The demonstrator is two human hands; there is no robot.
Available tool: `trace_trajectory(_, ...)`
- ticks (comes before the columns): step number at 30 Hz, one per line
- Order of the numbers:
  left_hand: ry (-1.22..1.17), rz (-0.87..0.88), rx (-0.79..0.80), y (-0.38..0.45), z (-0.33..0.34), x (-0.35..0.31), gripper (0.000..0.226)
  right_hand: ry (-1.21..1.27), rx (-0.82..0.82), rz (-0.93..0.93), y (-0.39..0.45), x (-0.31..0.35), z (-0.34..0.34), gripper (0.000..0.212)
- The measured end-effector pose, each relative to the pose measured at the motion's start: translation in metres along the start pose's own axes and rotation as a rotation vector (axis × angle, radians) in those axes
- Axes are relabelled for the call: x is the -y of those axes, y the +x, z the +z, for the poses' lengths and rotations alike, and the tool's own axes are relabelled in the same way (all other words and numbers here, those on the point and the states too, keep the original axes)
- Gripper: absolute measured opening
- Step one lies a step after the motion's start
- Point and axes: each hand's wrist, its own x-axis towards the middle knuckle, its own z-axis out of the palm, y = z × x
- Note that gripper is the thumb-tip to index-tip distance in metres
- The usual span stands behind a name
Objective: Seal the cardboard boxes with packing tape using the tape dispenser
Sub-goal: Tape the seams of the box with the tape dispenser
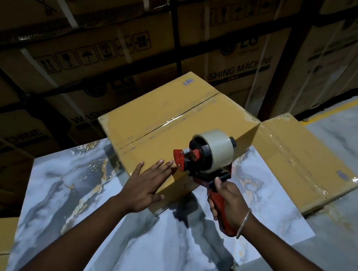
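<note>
I see the cardboard box [175,121] in the middle of the frame, lying flat on the marble tabletop [111,241]. Its two top flaps meet in a long line down the middle. I think the box is light and a bit bendy on top, so it could slide or sag if pushed hard.

My left hand [145,186] is spread flat with straight fingers, pressing on the near corner of the box to keep it from moving.

My right hand [226,202] is wrapped tight around the red handle of the tape dispenser [206,160], just right of the middle. The handle is hard and easy to grip, so that is the best place to hold it. The tape roll sits on top, and the sticky tape could tangle if it goes loose.

Another box [297,157] lies to the right, shiny with tape.
</note>
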Motion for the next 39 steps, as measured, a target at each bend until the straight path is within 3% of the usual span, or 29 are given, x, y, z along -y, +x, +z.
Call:
trace_trajectory(3,-0.018,0.027,-0.021,-0.031,0.007,0.000,0.077,-0.028,0.069,-0.037,0.015,0.010,0.014,0.111)
trace_trajectory(9,-0.152,-0.050,-0.073,-0.093,0.010,-0.005,0.063,-0.061,0.196,0.023,0.037,0.017,0.047,0.071)
trace_trajectory(11,-0.261,-0.139,-0.139,-0.109,0.017,-0.005,0.056,-0.066,0.212,0.048,0.043,0.015,0.058,0.073)
trace_trajectory(14,-0.475,-0.308,-0.354,-0.127,0.038,-0.013,0.053,-0.088,0.230,0.053,0.051,0.013,0.074,0.081)
trace_trajectory(19,-0.898,-0.642,-0.925,-0.119,0.070,-0.037,0.059,-0.112,0.264,0.061,0.061,0.012,0.087,0.078)
trace_trajectory(21,-1.175,-0.742,-1.044,-0.108,0.069,-0.044,0.054,-0.116,0.275,0.075,0.062,0.011,0.086,0.077)
trace_trajectory(23,-1.427,-0.727,-1.103,-0.101,0.066,-0.050,0.052,-0.109,0.278,0.086,0.062,0.009,0.085,0.085)
trace_trajectory(26,-1.611,-0.752,-1.071,-0.102,0.069,-0.046,0.055,-0.095,0.271,0.089,0.061,0.007,0.084,0.089)
trace_trajectory(29,-1.781,-0.809,-0.942,-0.107,0.077,-0.031,0.059,-0.093,0.265,0.093,0.061,0.007,0.086,0.090)
trace_trajectory(32,-1.842,-0.861,-0.872,-0.109,0.070,-0.022,0.049,-0.120,0.263,0.086,0.061,0.007,0.087,0.087)
trace_trajectory(36,-1.660,-0.937,-0.838,-0.110,0.039,-0.012,0.051,-0.149,0.261,0.080,0.060,0.007,0.089,0.084)
trace_trajectory(39,-1.243,-0.991,-0.596,-0.103,0.032,-0.001,0.064,-0.182,0.265,0.081,0.058,0.009,0.091,0.085)
